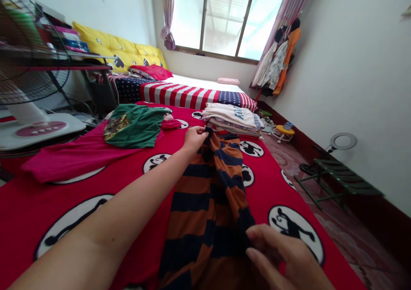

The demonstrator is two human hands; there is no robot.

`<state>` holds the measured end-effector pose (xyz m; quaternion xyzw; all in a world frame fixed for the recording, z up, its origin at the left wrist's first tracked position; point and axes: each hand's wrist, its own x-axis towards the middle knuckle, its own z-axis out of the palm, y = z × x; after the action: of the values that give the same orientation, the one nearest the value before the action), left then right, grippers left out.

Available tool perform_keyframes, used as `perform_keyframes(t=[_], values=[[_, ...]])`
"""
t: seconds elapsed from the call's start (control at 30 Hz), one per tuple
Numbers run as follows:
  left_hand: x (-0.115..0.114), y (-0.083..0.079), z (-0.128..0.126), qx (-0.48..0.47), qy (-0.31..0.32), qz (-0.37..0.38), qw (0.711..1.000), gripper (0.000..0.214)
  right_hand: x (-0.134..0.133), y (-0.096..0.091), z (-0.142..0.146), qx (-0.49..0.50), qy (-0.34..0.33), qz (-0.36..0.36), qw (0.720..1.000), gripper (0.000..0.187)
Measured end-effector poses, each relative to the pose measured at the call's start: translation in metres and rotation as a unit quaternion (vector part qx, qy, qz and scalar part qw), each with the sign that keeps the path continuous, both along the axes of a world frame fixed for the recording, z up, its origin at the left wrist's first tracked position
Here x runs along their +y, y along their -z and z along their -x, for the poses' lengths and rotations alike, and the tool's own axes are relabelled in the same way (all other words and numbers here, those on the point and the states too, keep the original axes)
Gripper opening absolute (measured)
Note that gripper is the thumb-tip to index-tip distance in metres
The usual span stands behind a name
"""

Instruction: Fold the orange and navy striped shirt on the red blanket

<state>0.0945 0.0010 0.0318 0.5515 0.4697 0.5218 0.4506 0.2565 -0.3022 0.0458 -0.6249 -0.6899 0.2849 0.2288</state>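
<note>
A brown and navy striped garment (pixel 192 200) lies lengthwise on the red bedspread (pixel 135 213) in front of me. At its far end my left hand (pixel 195 138) pinches the dark edge near the neck. My right hand (pixel 279 249) grips the near right edge between thumb and fingers, low in the view. Between the two hands a strip of the striped cloth is drawn up and folded over toward the middle. Just beyond my left hand stands a stack of folded clothes (pixel 233 116), with a white printed one on top.
A green shirt (pixel 138 125) and a magenta garment (pixel 80 153) lie loosely on the left. A standing fan (pixel 38 125) is at the left edge. Behind is a second bed with a flag-patterned cover (pixel 183 94). On the right floor stand a green folding stool (pixel 343 176) and a ring light (pixel 343 141).
</note>
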Motion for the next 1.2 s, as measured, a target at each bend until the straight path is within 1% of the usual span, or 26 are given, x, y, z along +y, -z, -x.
perform_keyframes(t=[0.07, 0.1, 0.13, 0.17, 0.23, 0.3, 0.37, 0.4, 0.43, 0.5, 0.53, 0.6, 0.67, 0.73, 0.77, 0.8, 0.83, 0.9, 0.97, 1.03, 1.1, 1.2], values=[[0.000, 0.015, 0.001, -0.006, -0.016, 0.009, 1.000, 0.021, 0.011, -0.001, 0.009, -0.010, -0.063, 0.090, 0.994, 0.014], [-0.001, 0.023, 0.002, -0.007, -0.025, 0.013, 1.000, 0.023, 0.019, -0.003, 0.010, -0.009, -0.079, 0.120, 0.990, 0.013], [-0.002, 0.030, 0.001, -0.010, -0.034, 0.017, 0.999, 0.025, 0.030, -0.005, 0.008, -0.006, -0.079, 0.129, 0.988, 0.012], [-0.003, 0.036, 0.001, -0.009, -0.043, 0.015, 0.999, 0.029, 0.045, -0.008, 0.004, 0.002, -0.066, 0.118, 0.991, 0.015], [-0.006, 0.043, 0.000, 0.014, -0.061, -0.015, 0.998, 0.038, 0.083, -0.014, -0.010, 0.024, -0.018, 0.055, 0.998, 0.023], [-0.009, 0.045, -0.001, 0.071, -0.071, -0.074, 0.992, 0.043, 0.133, -0.017, -0.029, 0.048, 0.038, -0.023, 0.998, 0.028], [-0.013, 0.044, 0.000, 0.133, -0.065, -0.122, 0.981, 0.041, 0.187, -0.015, -0.046, 0.056, 0.101, -0.103, 0.988, 0.030], [-0.015, 0.044, 0.000, 0.152, -0.056, -0.134, 0.978, 0.042, 0.214, -0.013, -0.053, 0.044, 0.122, -0.139, 0.982, 0.029], [-0.017, 0.044, 0.000, 0.163, -0.046, -0.142, 0.975, 0.045, 0.239, -0.009, -0.057, 0.019, 0.143, -0.161, 0.976, 0.029], [-0.019, 0.044, 0.001, 0.173, -0.026, -0.157, 0.972, 0.052, 0.281, -0.002, -0.060, -0.053, 0.163, -0.165, 0.971, 0.031], [-0.019, 0.045, 0.001, 0.176, -0.018, -0.165, 0.970, 0.055, 0.297, 0.002, -0.059, -0.084, 0.162, -0.154, 0.971, 0.033], [-0.020, 0.046, 0.001, 0.179, -0.005, -0.180, 0.967, 0.057, 0.320, 0.007, -0.054, -0.126, 0.147, -0.127, 0.973, 0.038], [-0.020, 0.045, 0.001, 0.182, 0.004, -0.188, 0.965, 0.059, 0.333, 0.010, -0.050, -0.149, 0.144, -0.112, 0.972, 0.038], [-0.022, 0.043, 0.001, 0.182, 0.002, -0.191, 0.964, 0.059, 0.340, 0.008, -0.051, -0.172, 0.160, -0.105, 0.966, 0.024], [-0.023, 0.042, 0.002, 0.182, -0.007, -0.192, 0.964, 0.059, 0.342, 0.005, -0.054, -0.180, 0.173, -0.103, 0.963, 0.015], [-0.024, 0.040, 0.002, 0.183, -0.021, -0.191, 0.964, 0.060, 0.344, 0.002, -0.058, -0.185, 0.189, -0.103, 0.959, 0.010], [-0.025, 0.039, 0.003, 0.184, -0.037, -0.189, 0.964, 0.061, 0.347, -0.001, -0.063, -0.186, 0.206, -0.104, 0.955, 0.012], [-0.026, 0.037, 0.005, 0.189, -0.066, -0.184, 0.962, 0.060, 0.352, -0.006, -0.072, -0.184, 0.240, -0.106, 0.947, 0.022], [-0.025, 0.036, 0.006, 0.200, -0.083, -0.176, 0.960, 0.055, 0.357, -0.006, -0.077, -0.187, 0.265, -0.104, 0.940, 0.028], [-0.023, 0.037, 0.008, 0.218, -0.092, -0.160, 0.958, 0.048, 0.360, 0.001, -0.075, -0.201, 0.272, -0.099, 0.936, 0.028], [-0.021, 0.038, 0.008, 0.242, -0.096, -0.141, 0.955, 0.043, 0.359, 0.012, -0.069, -0.225, 0.268, -0.092, 0.932, 0.027], [-0.018, 0.040, 0.008, 0.267, -0.099, -0.130, 0.950, 0.037, 0.355, 0.025, -0.058, -0.265, 0.253, -0.080, 0.927, 0.032]])
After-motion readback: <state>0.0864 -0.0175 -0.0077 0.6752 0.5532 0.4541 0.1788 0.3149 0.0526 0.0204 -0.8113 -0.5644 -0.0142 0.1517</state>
